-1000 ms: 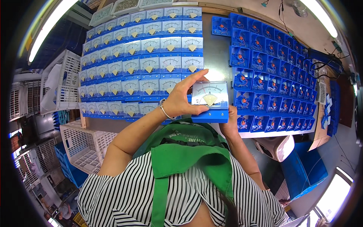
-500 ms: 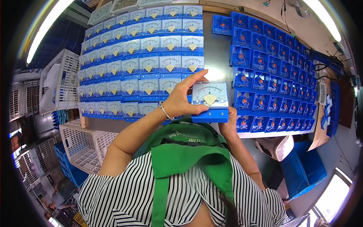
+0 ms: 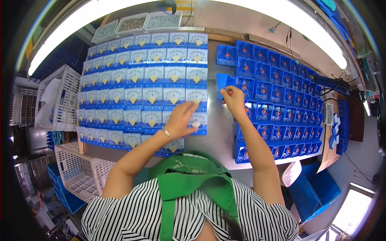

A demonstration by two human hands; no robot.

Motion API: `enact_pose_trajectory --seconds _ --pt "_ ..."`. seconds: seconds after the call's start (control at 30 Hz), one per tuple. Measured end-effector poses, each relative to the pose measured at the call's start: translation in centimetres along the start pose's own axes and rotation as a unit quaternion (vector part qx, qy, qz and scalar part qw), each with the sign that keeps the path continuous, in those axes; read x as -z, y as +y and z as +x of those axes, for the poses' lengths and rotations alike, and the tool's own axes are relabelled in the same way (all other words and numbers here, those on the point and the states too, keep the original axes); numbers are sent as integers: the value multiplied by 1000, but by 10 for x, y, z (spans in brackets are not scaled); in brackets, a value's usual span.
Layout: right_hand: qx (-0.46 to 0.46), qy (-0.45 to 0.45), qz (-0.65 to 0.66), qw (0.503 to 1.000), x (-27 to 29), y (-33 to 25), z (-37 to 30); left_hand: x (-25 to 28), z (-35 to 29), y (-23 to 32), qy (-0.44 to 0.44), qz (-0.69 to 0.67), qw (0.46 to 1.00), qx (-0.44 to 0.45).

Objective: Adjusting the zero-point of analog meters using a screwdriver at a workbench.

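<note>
My left hand (image 3: 181,119) is open, its fingers spread over the right end of the left group of panel meters (image 3: 154,95). These have clear fronts, white dials, pale yellow wedges and blue bases. Beside its thumb and fingertips lies a meter (image 3: 198,120) with a paler wedge. My right hand (image 3: 234,100) is closed at the near edge of a tilted blue meter case (image 3: 225,81), in the gap between the two groups. Its dial side does not show. A small dark reddish thing (image 3: 229,91) shows by those fingers, too small to name.
Rows of open blue cases (image 3: 263,90) with orange and wire parts inside fill the right side. Trays of small metal parts (image 3: 163,21) line the back left. A white plastic crate (image 3: 80,170) and a blue bin (image 3: 317,188) flank the grey table (image 3: 217,138).
My hands have parted and no longer hold an ammeter between them. The left has moved left onto the meter rows. The right has moved forward to the tilted blue case. The view has shifted.
</note>
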State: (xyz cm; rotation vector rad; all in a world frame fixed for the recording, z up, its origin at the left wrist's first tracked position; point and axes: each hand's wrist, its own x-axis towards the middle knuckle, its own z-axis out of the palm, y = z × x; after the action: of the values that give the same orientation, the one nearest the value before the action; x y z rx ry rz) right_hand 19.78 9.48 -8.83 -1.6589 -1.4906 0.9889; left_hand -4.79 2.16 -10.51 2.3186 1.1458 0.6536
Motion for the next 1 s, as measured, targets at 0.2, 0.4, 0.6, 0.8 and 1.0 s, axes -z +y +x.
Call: enact_pose_trajectory --seconds 0.2,0.4,0.6,0.8,1.0 --pt "3 -42 -356 934 -33 -2 69 -3 -18 9 -119 107 986 55" --pt "120 28 -252 960 -15 -3 36 -4 -17 8 -59 54 996 45" --pt "-54 -45 41 997 29 -16 -74 47 12 50 17 -192 980 50" --pt "-225 -178 357 889 8 -13 -137 67 27 71 -35 -316 943 98" --pt "-215 -129 467 848 -2 -28 -146 63 22 77 -28 -391 911 128"
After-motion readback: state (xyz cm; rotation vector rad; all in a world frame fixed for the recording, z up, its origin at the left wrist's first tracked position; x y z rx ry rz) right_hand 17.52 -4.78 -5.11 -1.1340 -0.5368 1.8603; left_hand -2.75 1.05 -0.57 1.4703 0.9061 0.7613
